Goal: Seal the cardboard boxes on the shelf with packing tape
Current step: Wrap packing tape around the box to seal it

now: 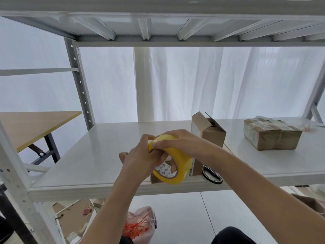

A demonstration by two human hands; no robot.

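Altogether three cardboard boxes sit on the white metal shelf (pixel 88 155), and one roll of tape (pixel 177 170) is held above its front edge. The open box (pixel 213 133) stands upright near the middle with its flaps raised; what is inside it cannot be seen. The taped box (pixel 271 137) lies well apart to the right, squat and wrinkled, wrapped in glossy strips. The low box (pixel 155 179) rests at the front edge, mostly hidden behind the roll and the hands. The roll is a thick, shiny yellow ring with a printed cardboard core. The left hand (pixel 140 161) grips it from the left, fingers curled round the ring. The right hand (pixel 177 140) curls over its top, thumb pressed on the outer face. One pair of scissors (pixel 212 176) with black oval handles lies just right of the low box, partly under the right forearm. Below the shelf, one clear plastic bag (pixel 140 224) on the floor holds a tangle of thin red strips, and a small red clip (pixel 87 211) lies nearby. One wooden table (pixel 35 125) stands to the left, and a white pleated curtain (pixel 193 81) hangs behind.
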